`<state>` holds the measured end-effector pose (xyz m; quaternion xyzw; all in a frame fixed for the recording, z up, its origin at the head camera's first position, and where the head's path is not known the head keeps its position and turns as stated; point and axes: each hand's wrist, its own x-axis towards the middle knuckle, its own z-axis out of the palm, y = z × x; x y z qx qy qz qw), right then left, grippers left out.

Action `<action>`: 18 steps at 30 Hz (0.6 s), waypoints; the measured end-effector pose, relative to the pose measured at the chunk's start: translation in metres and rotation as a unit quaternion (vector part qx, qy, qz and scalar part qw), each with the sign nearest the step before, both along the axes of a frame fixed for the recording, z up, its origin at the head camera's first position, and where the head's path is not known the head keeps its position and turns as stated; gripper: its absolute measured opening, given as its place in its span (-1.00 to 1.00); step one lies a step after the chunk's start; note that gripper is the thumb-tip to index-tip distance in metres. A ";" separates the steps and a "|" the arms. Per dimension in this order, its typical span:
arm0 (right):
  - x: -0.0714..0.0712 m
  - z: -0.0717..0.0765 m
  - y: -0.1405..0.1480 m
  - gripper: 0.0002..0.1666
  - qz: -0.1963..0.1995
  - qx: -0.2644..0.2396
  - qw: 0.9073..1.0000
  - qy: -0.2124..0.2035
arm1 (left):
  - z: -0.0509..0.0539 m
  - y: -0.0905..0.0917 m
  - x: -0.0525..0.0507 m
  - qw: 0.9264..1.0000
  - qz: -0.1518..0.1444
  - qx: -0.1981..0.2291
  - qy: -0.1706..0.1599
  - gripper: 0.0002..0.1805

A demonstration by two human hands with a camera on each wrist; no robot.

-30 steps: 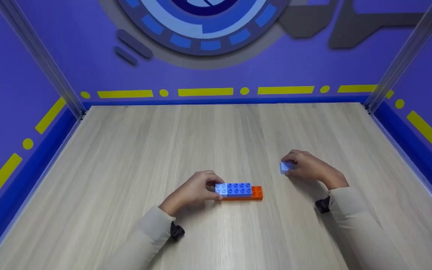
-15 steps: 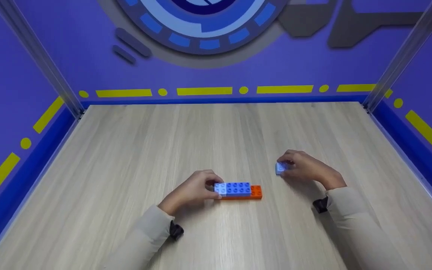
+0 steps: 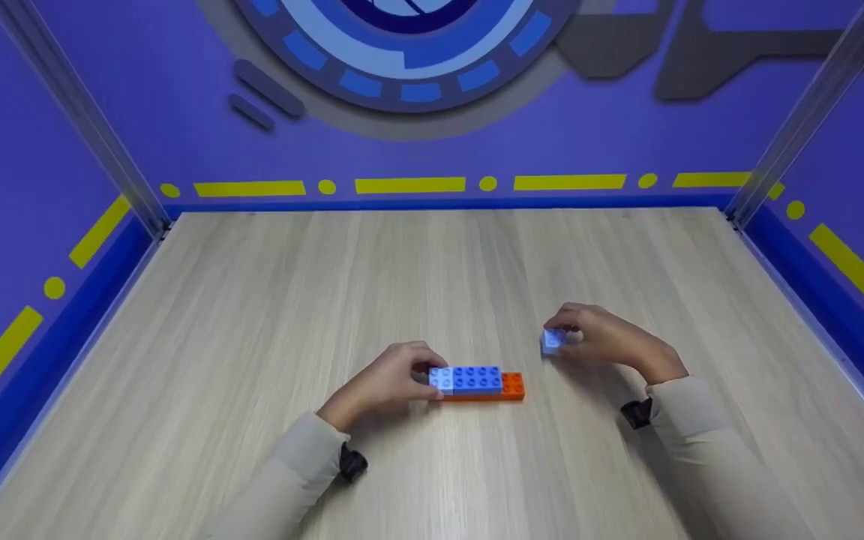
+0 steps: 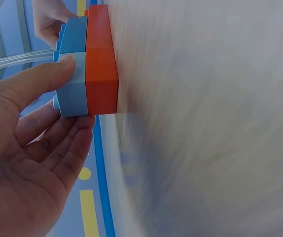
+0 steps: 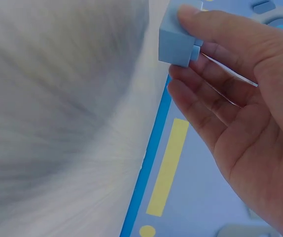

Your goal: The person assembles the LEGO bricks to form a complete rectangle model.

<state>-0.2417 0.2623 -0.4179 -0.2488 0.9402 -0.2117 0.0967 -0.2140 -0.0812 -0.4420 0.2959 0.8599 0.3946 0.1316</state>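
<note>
Near the middle of the table, a long orange brick [image 3: 513, 385] bears a blue brick [image 3: 477, 379] and, at its left end, a light blue brick [image 3: 441, 379]. My left hand [image 3: 387, 377] pinches that light blue brick, its thumb [image 4: 65, 69] on the near side. The orange brick's right end shows bare studs. To the right and a little farther back, my right hand [image 3: 612, 341] pinches a second small light blue brick [image 5: 178, 37] between thumb and fingers. This second brick is apart from the stack.
The wooden table [image 3: 312, 285] extends around both hands. Purple walls with yellow marks [image 3: 409, 185] enclose its back and sides. Metal posts [image 3: 94, 120] stand at the back corners. Dark wrist bands [image 3: 353, 463] show on both forearms.
My right hand has moved a little left and toward me with its light blue brick, closer to the stack. My left hand and the stacked bricks have stayed put.
</note>
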 end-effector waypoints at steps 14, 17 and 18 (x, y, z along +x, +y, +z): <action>0.005 0.004 -0.017 -0.63 0.047 -0.003 0.999 0.003 | -0.001 0.001 -0.001 1.000 -0.004 -0.006 0.008 -0.64; 0.006 0.004 -0.019 -0.64 0.062 -0.005 0.998 0.010 | 0.000 0.001 -0.002 1.000 -0.004 -0.005 0.007 -0.65; 0.006 0.005 -0.019 -0.64 0.068 -0.007 0.998 0.012 | 0.000 0.002 -0.002 1.000 -0.004 -0.003 0.008 -0.66</action>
